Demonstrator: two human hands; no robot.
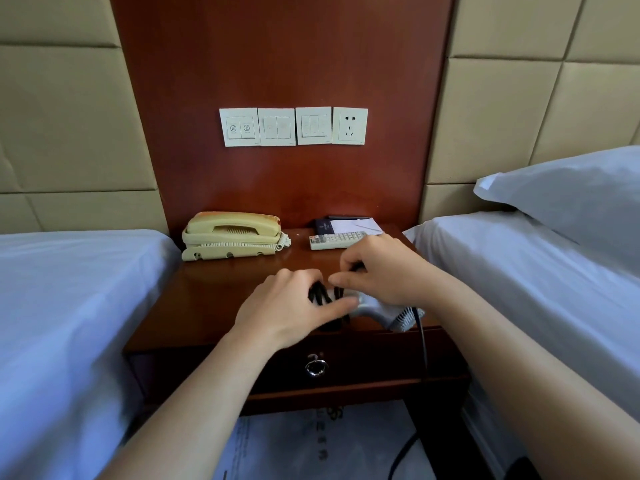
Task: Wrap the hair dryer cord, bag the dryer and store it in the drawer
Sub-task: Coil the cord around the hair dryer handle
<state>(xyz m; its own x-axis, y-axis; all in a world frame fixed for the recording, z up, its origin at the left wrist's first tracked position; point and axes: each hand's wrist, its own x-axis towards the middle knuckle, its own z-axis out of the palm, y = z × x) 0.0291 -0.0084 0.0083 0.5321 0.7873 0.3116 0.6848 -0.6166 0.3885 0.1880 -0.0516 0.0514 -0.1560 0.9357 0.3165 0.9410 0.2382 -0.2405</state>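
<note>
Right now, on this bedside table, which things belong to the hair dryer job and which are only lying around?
Part of the job: hair dryer; its black cord; drawer; left hand holding the dryer's handle; right hand pinching the cord. No bag is in view.
Just lying about: telephone; remote control; notepad; wall socket; pillow.
</note>
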